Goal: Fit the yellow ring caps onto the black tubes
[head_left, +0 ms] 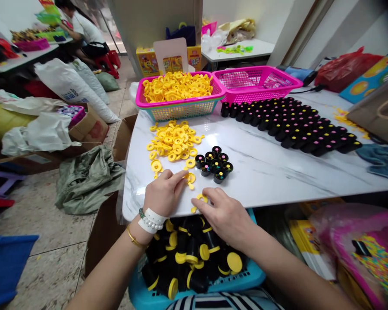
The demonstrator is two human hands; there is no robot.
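My left hand reaches over the white marble-patterned table, its thumb and forefinger closed at a yellow ring piece. To its right, my right hand pinches another yellow ring piece at the table's front edge. Beyond my hands lies a loose pile of yellow ring pieces. A small group of black cups with pink and yellow centres stands just right of the pile. Below the edge, a blue basket holds black containers with yellow lids.
Rows of black cups stand at the right. Behind are a pink basket of yellow pieces and another pink basket. Cardboard boxes and sacks lie on the left floor. A person sits at the far left.
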